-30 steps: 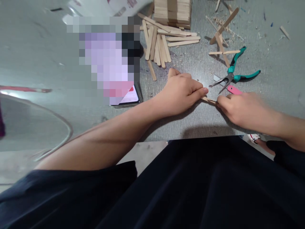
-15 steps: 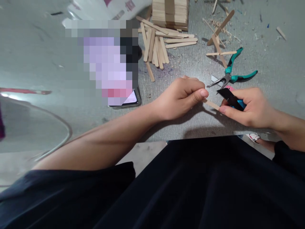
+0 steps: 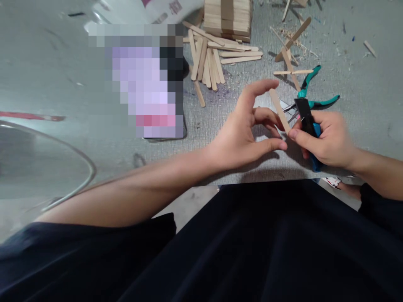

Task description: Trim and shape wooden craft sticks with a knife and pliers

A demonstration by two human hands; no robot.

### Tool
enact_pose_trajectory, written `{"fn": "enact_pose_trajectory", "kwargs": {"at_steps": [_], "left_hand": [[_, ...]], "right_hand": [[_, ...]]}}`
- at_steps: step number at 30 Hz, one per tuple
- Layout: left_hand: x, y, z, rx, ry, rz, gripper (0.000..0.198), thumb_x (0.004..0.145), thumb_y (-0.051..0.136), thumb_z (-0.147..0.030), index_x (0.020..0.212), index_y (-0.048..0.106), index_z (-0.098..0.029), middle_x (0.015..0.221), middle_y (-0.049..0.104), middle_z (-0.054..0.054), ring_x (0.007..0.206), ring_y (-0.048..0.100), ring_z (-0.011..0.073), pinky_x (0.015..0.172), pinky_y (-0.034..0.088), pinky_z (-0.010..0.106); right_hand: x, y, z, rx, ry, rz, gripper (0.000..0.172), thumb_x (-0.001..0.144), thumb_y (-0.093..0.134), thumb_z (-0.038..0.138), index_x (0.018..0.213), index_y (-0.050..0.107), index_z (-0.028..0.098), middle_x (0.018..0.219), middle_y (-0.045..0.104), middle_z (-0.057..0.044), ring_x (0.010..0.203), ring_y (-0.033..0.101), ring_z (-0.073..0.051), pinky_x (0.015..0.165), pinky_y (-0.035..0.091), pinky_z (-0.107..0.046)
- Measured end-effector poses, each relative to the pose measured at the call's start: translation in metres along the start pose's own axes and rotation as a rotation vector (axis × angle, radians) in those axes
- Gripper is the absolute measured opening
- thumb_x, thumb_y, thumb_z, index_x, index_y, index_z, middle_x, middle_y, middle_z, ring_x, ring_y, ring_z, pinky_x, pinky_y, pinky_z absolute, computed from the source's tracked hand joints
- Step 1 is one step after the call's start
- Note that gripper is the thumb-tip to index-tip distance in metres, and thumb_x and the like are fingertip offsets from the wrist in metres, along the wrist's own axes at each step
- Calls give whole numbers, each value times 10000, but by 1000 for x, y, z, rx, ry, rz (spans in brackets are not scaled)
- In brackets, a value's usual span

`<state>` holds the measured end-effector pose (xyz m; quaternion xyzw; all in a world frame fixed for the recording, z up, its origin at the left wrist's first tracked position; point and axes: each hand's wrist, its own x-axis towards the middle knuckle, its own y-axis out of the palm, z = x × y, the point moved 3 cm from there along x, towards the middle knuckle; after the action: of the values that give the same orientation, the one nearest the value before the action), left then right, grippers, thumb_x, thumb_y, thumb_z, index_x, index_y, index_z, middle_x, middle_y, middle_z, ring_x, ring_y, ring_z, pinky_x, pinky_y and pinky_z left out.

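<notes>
My right hand point(image 3: 329, 136) pinches a wooden craft stick point(image 3: 279, 110) by its lower end, between thumb and fingertips. The same hand also holds a black and blue utility knife point(image 3: 304, 112), its black end pointing up and away from me. My left hand point(image 3: 252, 126) is open beside the stick, thumb and index finger spread wide around it; whether its curled fingers touch the stick I cannot tell. Just behind the hands lie pliers point(image 3: 302, 94) with teal handles, their jaws partly hidden by the stick and knife.
Loose craft sticks point(image 3: 204, 58) lie beyond my left hand, near a banded stack of sticks point(image 3: 227, 19). A crossed stick assembly point(image 3: 288, 58) and wood shavings lie behind the pliers. A pixelated patch point(image 3: 141, 79) covers things at left, near a white cable point(image 3: 85, 167).
My left hand has opened and let go of the craft stick. In my right hand, the stick has swung more upright, and the utility knife has turned so more of its body shows.
</notes>
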<state>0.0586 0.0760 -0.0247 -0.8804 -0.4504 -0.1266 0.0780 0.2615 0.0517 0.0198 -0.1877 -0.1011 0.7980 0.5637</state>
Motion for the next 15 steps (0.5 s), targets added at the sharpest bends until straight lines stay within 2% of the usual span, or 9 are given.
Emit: {"fn": "enact_pose_trajectory", "kwargs": {"at_steps": [2,5,8,10,12,14,15], "left_hand": [[-4,3,2,47,17,3,1131,840,951,-477,1675,207,-304,1063,774,15,932,781,201,901,676,409],[-9,6,6,138,-16,-12,1207,809,946,-579,1714,183,-346,1110,780,27,976,795,238,958,669,454],[-10,7,5,323,-38,-79,1267,788,955,-599,1739,161,-335,1353,723,100,1147,769,297,1034,644,519],[-10,8,1,467,-25,-99,1310,781,955,-601,1750,128,-295,1536,614,164,1295,707,348,1094,610,571],[-9,9,-4,560,0,-131,1277,793,934,-610,1740,142,-285,1637,508,189,1447,606,387,1151,576,588],[-10,10,-9,579,16,-196,1167,836,887,-607,1714,165,-338,1677,450,163,1538,525,401,1184,559,580],[-10,11,-10,569,1,-191,1109,878,848,-593,1703,139,-378,1706,413,143,1571,492,402,1211,538,587]], "right_hand": [[1,2,-1,37,31,11,225,930,776,349,777,647,248,504,603,79,395,551,-105,393,398,-263],[3,6,-2,81,63,75,242,928,776,337,744,645,249,497,604,79,385,556,-102,382,396,-254],[3,10,-3,92,74,147,263,939,753,309,706,653,243,493,618,73,387,566,-99,393,412,-244],[2,12,-6,126,97,161,256,937,757,307,708,665,239,525,650,67,399,585,-100,393,424,-237],[3,13,-9,179,117,144,261,935,768,330,715,661,239,540,653,71,398,586,-101,383,429,-235],[3,14,-11,218,120,115,287,922,790,351,704,639,241,523,621,82,388,568,-102,377,431,-239],[4,14,-12,231,114,103,299,911,804,352,696,629,241,516,608,86,385,558,-103,378,432,-244]]}}
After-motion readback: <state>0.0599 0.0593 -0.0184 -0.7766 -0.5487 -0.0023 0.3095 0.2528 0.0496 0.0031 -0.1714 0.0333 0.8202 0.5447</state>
